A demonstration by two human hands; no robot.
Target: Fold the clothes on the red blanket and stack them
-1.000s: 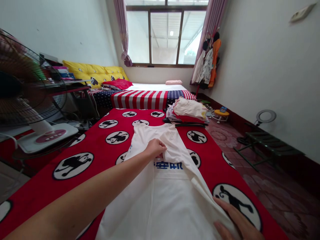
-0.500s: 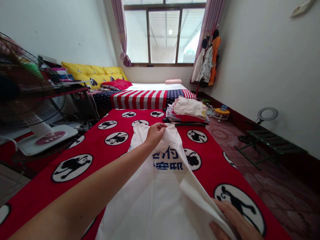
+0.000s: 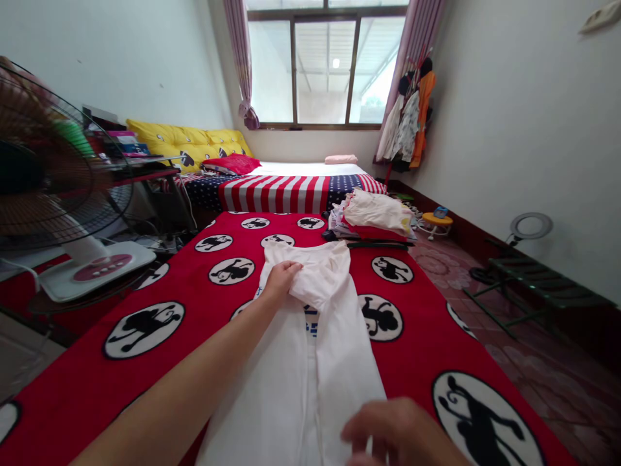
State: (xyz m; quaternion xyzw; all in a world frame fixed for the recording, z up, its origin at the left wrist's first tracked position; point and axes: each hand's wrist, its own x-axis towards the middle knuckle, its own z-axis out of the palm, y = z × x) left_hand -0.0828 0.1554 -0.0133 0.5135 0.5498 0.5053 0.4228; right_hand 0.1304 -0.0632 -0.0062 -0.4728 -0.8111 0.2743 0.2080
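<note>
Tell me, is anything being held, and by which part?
The left hand pinches the shirt near its neckline. Whether the blurred right hand grips the shirt's lower part cannot be told.

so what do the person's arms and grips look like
The left forearm is bare, with no sleeve, watch or bracelet in view; the left grip is an ungloved hand with no ring showing. The right grip is ungloved too, but blurred and partly out of frame, so small details cannot be told.

Left hand (image 3: 281, 279) reaches forward, fingertips pinched; right hand (image 3: 395, 430), blurred, seems curled.
</note>
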